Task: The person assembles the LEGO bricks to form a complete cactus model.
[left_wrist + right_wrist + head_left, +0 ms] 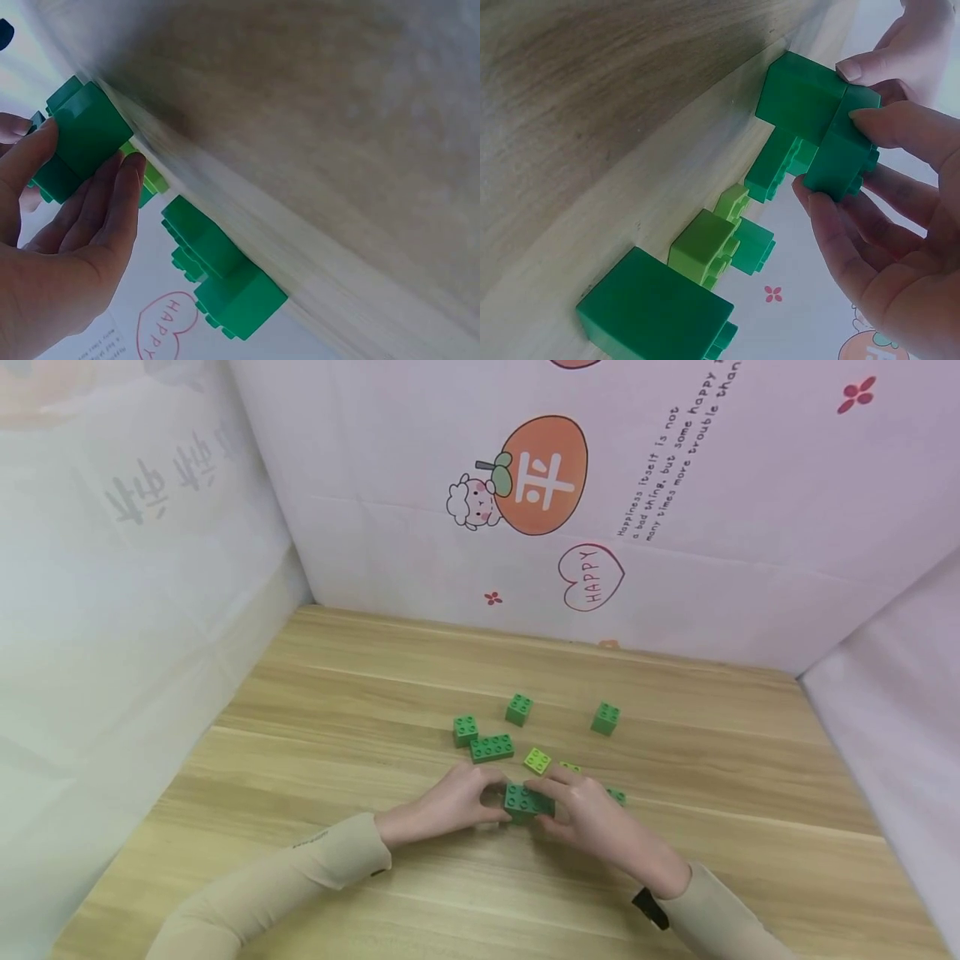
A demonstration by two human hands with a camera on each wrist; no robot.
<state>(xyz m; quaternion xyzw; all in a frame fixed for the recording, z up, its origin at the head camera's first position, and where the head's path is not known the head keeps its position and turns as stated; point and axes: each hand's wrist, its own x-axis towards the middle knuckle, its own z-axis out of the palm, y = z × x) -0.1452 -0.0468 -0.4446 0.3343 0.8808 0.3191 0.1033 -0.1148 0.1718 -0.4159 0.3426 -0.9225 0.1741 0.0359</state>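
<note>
Fingers point(900, 124) of both hands curled round one dark green brick assembly point(527, 802), held low over the worktop point(375, 693) between them. Left hand point(450, 806) grips its left end, right hand point(592, 818) its right end; both equally near. Long axis runs left to right, studs up. In the right wrist view two bricks meet at a step. Loose green bricks point(491, 747) lie just beyond, a lime one point(537, 761) nearest

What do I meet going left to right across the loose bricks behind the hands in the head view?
Small green brick → long green brick → green cube → lime brick → far-right green cube.
</note>
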